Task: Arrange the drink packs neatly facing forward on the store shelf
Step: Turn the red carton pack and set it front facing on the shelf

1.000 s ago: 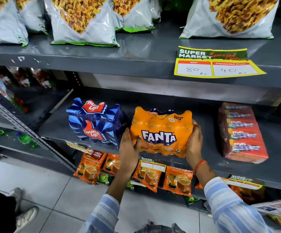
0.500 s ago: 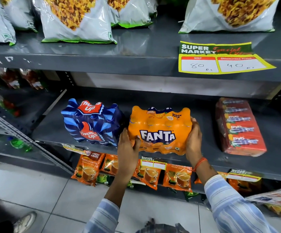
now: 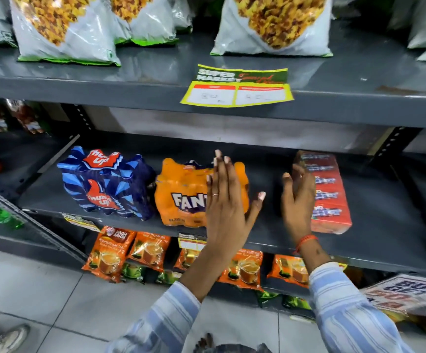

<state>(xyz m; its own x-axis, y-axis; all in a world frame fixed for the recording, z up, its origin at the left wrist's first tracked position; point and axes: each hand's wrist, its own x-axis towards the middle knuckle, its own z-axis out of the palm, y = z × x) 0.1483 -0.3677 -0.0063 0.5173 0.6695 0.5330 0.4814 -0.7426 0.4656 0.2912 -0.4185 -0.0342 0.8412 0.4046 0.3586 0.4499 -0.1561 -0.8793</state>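
We see the orange Fanta pack (image 3: pixel 181 197) standing upright on the middle shelf (image 3: pixel 385 225), near its front edge, its printed name facing us. Just beside it on the left stands the blue Thums Up pack (image 3: pixel 105 184), also label-forward; the two look to be touching or nearly so at their near sides. Our left hand (image 3: pixel 226 207) is in front of the Fanta pack's right part, fingers spread and straight, thumb out to the right, gripping nothing; whether the palm touches the pack we cannot tell. Our right hand (image 3: pixel 298 202) is open too, fingers loosely apart, raised over bare shelf between the Fanta pack and the red pack (image 3: pixel 326 189), which lies flat farther right with its long side running back into the shelf. An orange thread circles the right wrist, and striped sleeves cover both forearms. Above, a price tag (image 3: pixel 237 87) hangs from the upper shelf edge under snack bags (image 3: pixel 273 24). Below, orange tea packets (image 3: pixel 110 253) line the lower shelf.
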